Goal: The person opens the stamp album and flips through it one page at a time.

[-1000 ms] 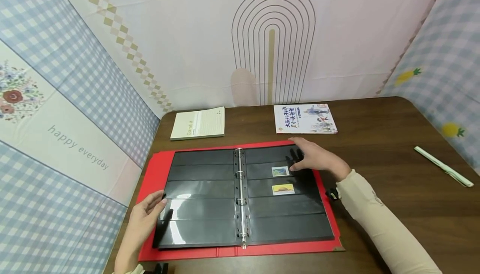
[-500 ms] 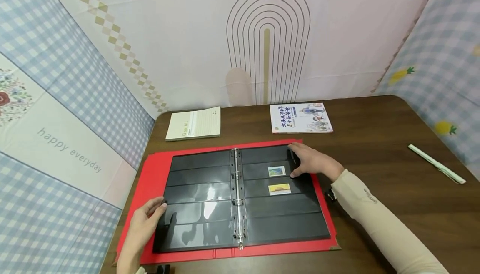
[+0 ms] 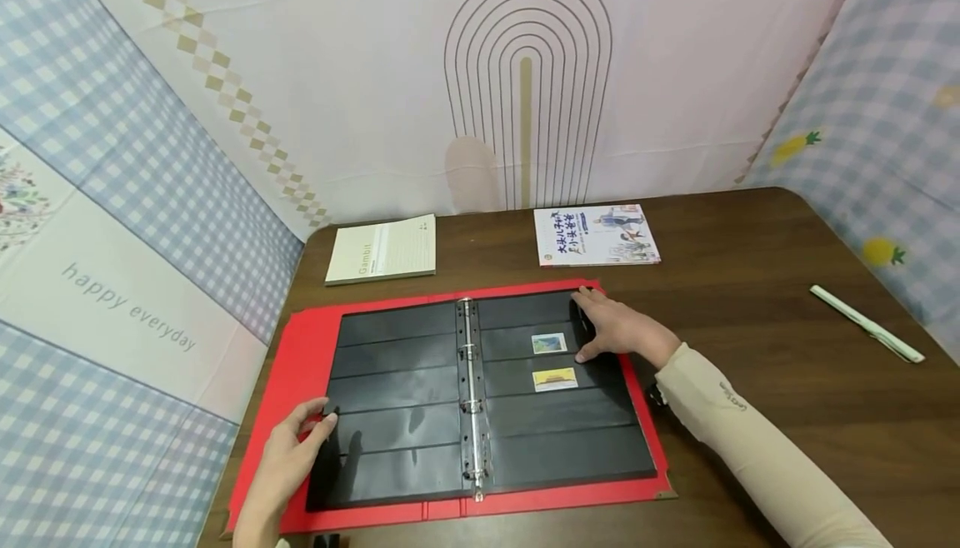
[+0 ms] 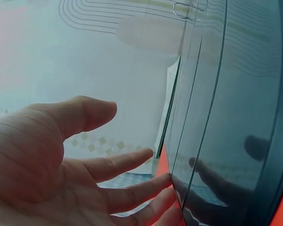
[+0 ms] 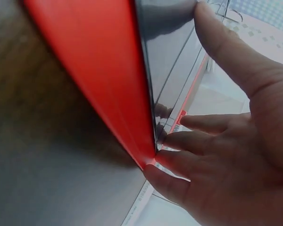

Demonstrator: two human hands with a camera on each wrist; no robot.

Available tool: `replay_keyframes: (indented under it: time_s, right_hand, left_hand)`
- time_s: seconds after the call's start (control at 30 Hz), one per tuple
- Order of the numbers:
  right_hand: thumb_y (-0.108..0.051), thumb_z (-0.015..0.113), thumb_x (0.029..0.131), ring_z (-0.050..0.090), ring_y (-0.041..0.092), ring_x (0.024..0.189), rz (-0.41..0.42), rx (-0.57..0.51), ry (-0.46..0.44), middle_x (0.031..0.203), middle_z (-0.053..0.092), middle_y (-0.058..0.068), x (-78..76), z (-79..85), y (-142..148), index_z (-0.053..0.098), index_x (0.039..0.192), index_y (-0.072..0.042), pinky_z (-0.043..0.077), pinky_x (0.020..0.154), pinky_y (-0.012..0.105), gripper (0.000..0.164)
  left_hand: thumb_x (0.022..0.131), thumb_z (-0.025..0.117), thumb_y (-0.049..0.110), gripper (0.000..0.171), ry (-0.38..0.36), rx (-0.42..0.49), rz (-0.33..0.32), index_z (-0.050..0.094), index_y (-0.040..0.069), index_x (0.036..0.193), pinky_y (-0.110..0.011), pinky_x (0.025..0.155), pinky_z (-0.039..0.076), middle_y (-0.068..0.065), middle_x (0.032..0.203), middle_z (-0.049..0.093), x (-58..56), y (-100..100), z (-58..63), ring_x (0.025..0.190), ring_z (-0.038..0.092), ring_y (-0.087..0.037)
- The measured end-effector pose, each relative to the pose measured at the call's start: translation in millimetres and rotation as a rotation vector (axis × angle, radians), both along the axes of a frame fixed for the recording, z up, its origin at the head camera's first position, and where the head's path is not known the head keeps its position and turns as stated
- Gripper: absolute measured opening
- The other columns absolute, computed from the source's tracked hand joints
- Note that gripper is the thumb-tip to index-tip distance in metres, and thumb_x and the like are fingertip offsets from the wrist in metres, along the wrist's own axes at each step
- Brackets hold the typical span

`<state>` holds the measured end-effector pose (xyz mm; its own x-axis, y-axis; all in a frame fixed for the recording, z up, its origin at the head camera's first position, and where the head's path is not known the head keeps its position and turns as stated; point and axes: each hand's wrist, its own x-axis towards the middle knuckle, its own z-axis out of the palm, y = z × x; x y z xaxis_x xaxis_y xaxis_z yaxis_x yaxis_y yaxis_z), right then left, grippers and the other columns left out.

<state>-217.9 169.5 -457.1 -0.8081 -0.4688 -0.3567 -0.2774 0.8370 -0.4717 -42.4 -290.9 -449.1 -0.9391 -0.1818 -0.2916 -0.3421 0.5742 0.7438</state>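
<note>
A red ring binder [image 3: 311,340] lies spread on the table with black pocket pages [image 3: 397,390] on both sides of its metal rings. On the right page are a blue-green stamp [image 3: 549,343] and a yellow stamp [image 3: 555,379]. My left hand [image 3: 288,452] is at the left edge of the left page; in the left wrist view its fingers [image 4: 132,197] reach the page edge, thumb held apart. My right hand [image 3: 618,327] rests at the right page's upper right. Its thumb [image 5: 226,42] meets the page surface while the straight fingers lie along the corner. Neither hand grips anything.
Behind the binder, a cream notebook [image 3: 381,250] lies at the left and a white picture book [image 3: 596,235] further right. A pale green pen [image 3: 866,323] lies at the far right of the wooden table [image 3: 750,281]. Patterned cloth [image 3: 375,82] hangs around the table.
My right hand has settled lower onto the page's upper right, with its thumb nearer the page. The left hand stays at the left page edge. The view has shifted slightly; reflections on the pages differ.
</note>
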Motion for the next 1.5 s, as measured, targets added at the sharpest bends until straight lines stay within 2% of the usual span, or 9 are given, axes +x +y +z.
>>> replay_keyframes:
  time_s: [0.17, 0.37, 0.47, 0.6, 0.73, 0.9, 1.07, 1.3, 1.5]
  right_hand:
    - [-0.031, 0.085, 0.084, 0.015, 0.050, 0.148, -0.022, -0.022, 0.007, 0.164, 0.009, 0.030, 2.2, -1.9, 3.1, 0.020, 0.157, 0.007, 0.022, 0.115, 0.064, 0.105]
    - [-0.032, 0.085, 0.083, 0.023, 0.051, 0.146, -0.030, -0.030, 0.018, 0.163, 0.011, 0.032, 5.6, -3.6, 5.0, 0.020, 0.158, 0.006, 0.028, 0.113, 0.061, 0.106]
    - [-0.032, 0.084, 0.084, 0.021, 0.049, 0.147, -0.026, -0.029, 0.020, 0.163, 0.013, 0.030, 6.4, -4.1, 4.8, 0.019, 0.158, 0.006, 0.027, 0.114, 0.060, 0.105]
    - [-0.031, 0.083, 0.085, 0.020, 0.048, 0.148, -0.018, -0.034, 0.034, 0.163, 0.014, 0.030, 9.7, -3.5, 4.4, 0.021, 0.158, 0.006, 0.027, 0.114, 0.060, 0.103]
    - [-0.030, 0.083, 0.086, 0.022, 0.047, 0.147, -0.003, -0.053, 0.060, 0.162, 0.017, 0.031, 12.7, -3.6, 4.0, 0.025, 0.157, 0.007, 0.028, 0.114, 0.059, 0.099]
    - [-0.030, 0.082, 0.086, 0.022, 0.048, 0.147, 0.003, -0.062, 0.071, 0.162, 0.016, 0.031, 13.5, -5.6, 6.3, 0.027, 0.156, 0.007, 0.027, 0.114, 0.061, 0.096]
    - [-0.031, 0.081, 0.087, 0.021, 0.049, 0.147, 0.014, -0.053, 0.076, 0.163, 0.015, 0.030, 12.4, -5.0, 8.9, 0.027, 0.156, 0.007, 0.025, 0.114, 0.062, 0.096]
    - [-0.030, 0.081, 0.088, 0.020, 0.048, 0.148, 0.018, -0.051, 0.074, 0.162, 0.016, 0.031, 14.7, -5.4, 9.4, 0.027, 0.156, 0.008, 0.026, 0.114, 0.061, 0.094]
    - [-0.030, 0.079, 0.089, 0.019, 0.047, 0.149, 0.026, -0.038, 0.092, 0.161, 0.019, 0.031, 15.0, -3.5, 6.3, 0.027, 0.155, 0.008, 0.024, 0.115, 0.061, 0.093]
  left_hand:
    - [0.105, 0.057, 0.028, 0.055, -0.016, 0.001, -0.011, 0.043, -0.003, 0.148, -0.052, 0.098, 0.047, -0.027, 0.146, 0.046, -2.4, 5.0, 1.5, 0.126, 0.050, -0.038]
    - [0.104, 0.058, 0.027, 0.065, 0.019, -0.084, -0.025, 0.031, -0.006, 0.153, -0.069, 0.108, 0.029, -0.032, 0.157, 0.023, -4.2, 13.6, 14.4, 0.143, 0.021, -0.051]
    - [0.103, 0.060, 0.027, 0.067, 0.075, -0.102, -0.024, 0.030, -0.002, 0.154, -0.071, 0.107, 0.029, -0.030, 0.160, 0.020, -7.1, 18.8, 21.2, 0.145, 0.020, -0.050]
    - [0.101, 0.063, 0.030, 0.071, 0.133, -0.066, -0.045, 0.028, 0.002, 0.157, -0.070, 0.107, 0.029, -0.026, 0.162, 0.019, -14.7, 25.4, 25.0, 0.147, 0.020, -0.046]
    - [0.099, 0.066, 0.029, 0.074, 0.208, -0.017, -0.071, 0.027, 0.005, 0.157, -0.070, 0.110, 0.025, -0.023, 0.163, 0.019, -24.9, 31.0, 22.6, 0.148, 0.019, -0.044]
    - [0.096, 0.071, 0.026, 0.079, 0.278, 0.013, -0.169, 0.027, 0.007, 0.159, -0.072, 0.109, 0.023, -0.019, 0.165, 0.018, -40.4, 40.4, 13.8, 0.149, 0.017, -0.044]
    - [0.092, 0.075, 0.028, 0.083, 0.235, 0.056, -0.268, 0.029, 0.012, 0.159, -0.073, 0.109, 0.023, -0.015, 0.167, 0.016, -53.8, 53.7, 5.0, 0.151, 0.014, -0.041]
    - [0.087, 0.080, 0.024, 0.092, 0.148, 0.043, -0.356, 0.026, 0.010, 0.160, -0.077, 0.109, -0.005, -0.015, 0.168, 0.010, -64.5, 67.0, -1.8, 0.152, -0.006, -0.045]
    - [0.085, 0.081, 0.023, 0.102, 0.067, 0.022, -0.389, 0.016, 0.014, 0.163, -0.077, 0.107, -0.010, -0.015, 0.169, 0.002, -67.7, 70.4, -7.8, 0.150, -0.012, -0.047]
